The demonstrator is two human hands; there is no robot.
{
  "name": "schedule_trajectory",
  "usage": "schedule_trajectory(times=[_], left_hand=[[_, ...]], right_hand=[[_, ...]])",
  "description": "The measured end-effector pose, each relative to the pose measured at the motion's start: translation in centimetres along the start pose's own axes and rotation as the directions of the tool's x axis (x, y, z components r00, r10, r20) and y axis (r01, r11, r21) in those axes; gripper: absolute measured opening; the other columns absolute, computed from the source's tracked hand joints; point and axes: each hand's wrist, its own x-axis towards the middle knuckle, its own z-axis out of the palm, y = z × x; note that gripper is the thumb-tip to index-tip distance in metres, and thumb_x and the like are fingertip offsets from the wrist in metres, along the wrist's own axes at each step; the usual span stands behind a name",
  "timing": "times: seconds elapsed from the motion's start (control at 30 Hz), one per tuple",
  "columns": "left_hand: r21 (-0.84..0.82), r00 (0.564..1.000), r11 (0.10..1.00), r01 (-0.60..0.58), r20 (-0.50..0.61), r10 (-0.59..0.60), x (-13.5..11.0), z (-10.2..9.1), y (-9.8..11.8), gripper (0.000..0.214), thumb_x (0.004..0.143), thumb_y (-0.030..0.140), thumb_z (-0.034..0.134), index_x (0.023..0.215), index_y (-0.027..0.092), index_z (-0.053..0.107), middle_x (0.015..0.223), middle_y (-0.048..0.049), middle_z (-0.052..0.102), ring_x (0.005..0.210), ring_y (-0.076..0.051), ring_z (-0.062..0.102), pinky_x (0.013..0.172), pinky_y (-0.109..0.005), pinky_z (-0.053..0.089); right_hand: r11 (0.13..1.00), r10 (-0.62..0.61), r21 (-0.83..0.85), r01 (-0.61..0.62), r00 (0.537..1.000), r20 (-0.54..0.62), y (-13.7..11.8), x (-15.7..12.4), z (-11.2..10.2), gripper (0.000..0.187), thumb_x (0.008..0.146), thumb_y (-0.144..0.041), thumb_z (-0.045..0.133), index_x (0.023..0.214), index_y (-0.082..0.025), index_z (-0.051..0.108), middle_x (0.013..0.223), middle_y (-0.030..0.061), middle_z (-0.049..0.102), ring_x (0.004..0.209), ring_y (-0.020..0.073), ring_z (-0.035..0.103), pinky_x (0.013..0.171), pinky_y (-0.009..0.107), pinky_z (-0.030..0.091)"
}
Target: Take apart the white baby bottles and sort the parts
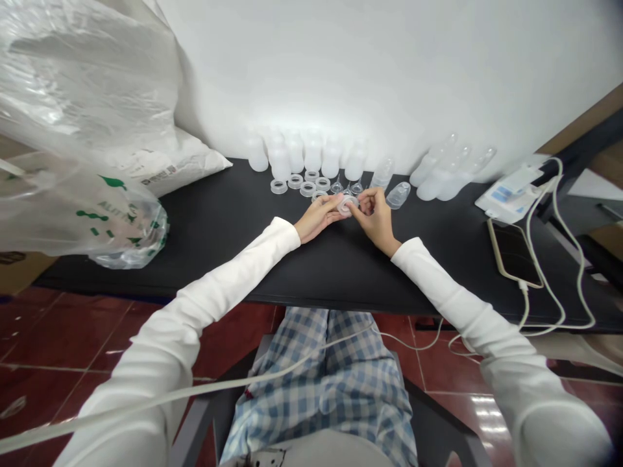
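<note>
Over the table's middle, my left hand (318, 218) and my right hand (378, 219) are closed on one translucent white bottle collar ring (347, 205). The left fingers lie beneath and beside it, while the right thumb presses at its edge. Whether a teat sits inside the ring is too small to tell. Just beyond my hands lie several loose collar rings (307, 189) and several clear silicone teats (337, 187). A clear bottle cap (398, 195) lies on its side near my right hand, with another clear cap (383, 174) standing behind it.
Several frosted bottles (312, 154) stand along the white wall. More bottles with teats (445, 170) lean at the right. A charging phone (514, 253), a white box (511, 193) and looping cables occupy the black table's (335, 272) right end. Large plastic bags (111, 201) fill the left.
</note>
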Motion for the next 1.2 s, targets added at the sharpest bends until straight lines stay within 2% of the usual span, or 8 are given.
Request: schedule_trajectory(times=[0.13,0.23,0.37,0.5,0.6,0.77,0.97,1.2], left_hand=[[0.014,0.999,1.000,-0.016,0.037,0.015,0.1,0.1,-0.1,0.023,0.094,0.036,0.072,0.091,0.013,0.071,0.097,-0.0079,0.078,0.094,-0.015,0.073,0.104,-0.036,0.054],[0.033,0.999,0.999,-0.023,0.049,0.021,0.2,0.0,-0.1,0.027,0.094,0.039,0.071,0.092,0.013,0.075,0.099,-0.0091,0.079,0.097,-0.017,0.072,0.102,-0.035,0.053],[0.051,0.998,0.998,-0.028,0.053,0.026,0.3,-0.3,-0.2,0.031,0.092,0.044,0.072,0.095,0.013,0.074,0.101,-0.0109,0.078,0.101,-0.018,0.072,0.099,-0.033,0.054],[0.046,0.998,0.998,-0.050,0.038,0.048,0.2,-0.2,-0.3,0.034,0.090,0.046,0.075,0.095,0.013,0.066,0.100,-0.0104,0.077,0.098,-0.018,0.073,0.097,-0.035,0.055],[0.052,0.996,0.994,-0.092,-0.010,0.093,0.1,-0.1,-0.5,0.033,0.085,0.037,0.080,0.097,0.017,0.056,0.095,-0.0050,0.076,0.091,-0.016,0.074,0.100,-0.038,0.055],[0.203,0.985,0.966,-0.161,-0.028,0.170,0.4,-0.6,-1.1,0.048,0.073,0.018,0.086,0.102,0.020,0.048,0.084,0.0015,0.074,0.085,-0.015,0.075,0.106,-0.044,0.054],[0.287,0.968,0.933,-0.220,-0.053,0.244,1.1,-1.2,-1.3,0.045,0.071,0.019,0.087,0.097,0.020,0.049,0.080,0.0029,0.072,0.079,-0.013,0.074,0.092,-0.035,0.059],[0.384,0.952,0.889,-0.251,-0.070,0.299,0.7,-0.4,-1.2,0.040,0.074,0.020,0.085,0.094,0.021,0.049,0.071,0.0054,0.068,0.068,-0.012,0.071,0.077,-0.028,0.058]], right_hand=[[0.998,0.049,0.030,-0.049,0.999,-0.010,-0.2,0.1,0.2,0.042,0.091,-0.059,0.069,0.102,-0.025,0.049,0.072,-0.0059,0.044,0.059,0.0108,0.043,0.056,0.028,0.040],[0.997,0.053,0.048,-0.054,0.998,0.020,-0.3,0.2,0.3,0.044,0.092,-0.060,0.067,0.109,-0.024,0.049,0.078,-0.0041,0.048,0.055,0.0095,0.039,0.053,0.028,0.038],[0.999,0.037,0.031,-0.041,0.995,0.094,-0.7,0.2,0.2,0.043,0.095,-0.061,0.062,0.114,-0.024,0.053,0.086,0.0001,0.057,0.057,0.0106,0.041,0.054,0.030,0.040],[0.997,0.058,0.044,-0.064,0.988,0.140,-0.8,0.2,0.2,0.042,0.095,-0.064,0.059,0.108,-0.024,0.056,0.082,-0.0002,0.059,0.059,0.0123,0.045,0.057,0.030,0.041],[0.991,0.097,0.076,-0.106,0.988,0.116,-0.7,0.2,0.2,0.044,0.093,-0.066,0.060,0.105,-0.024,0.055,0.074,-0.0026,0.055,0.059,0.0127,0.046,0.058,0.030,0.042],[0.980,0.123,0.140,-0.144,0.982,0.145,-0.5,0.1,0.3,0.046,0.092,-0.069,0.060,0.105,-0.025,0.052,0.074,-0.0036,0.054,0.061,0.0126,0.049,0.059,0.030,0.042],[0.976,0.095,0.173,-0.133,0.972,0.214,-0.2,0.0,0.4,0.047,0.092,-0.067,0.063,0.112,-0.027,0.049,0.077,-0.0034,0.055,0.059,0.0128,0.048,0.056,0.031,0.041],[0.947,0.141,0.255,-0.195,0.966,0.214,0.2,-0.1,1.0,0.047,0.090,-0.065,0.065,0.106,-0.027,0.042,0.077,-0.0043,0.060,0.062,0.0130,0.055,0.056,0.030,0.043]])
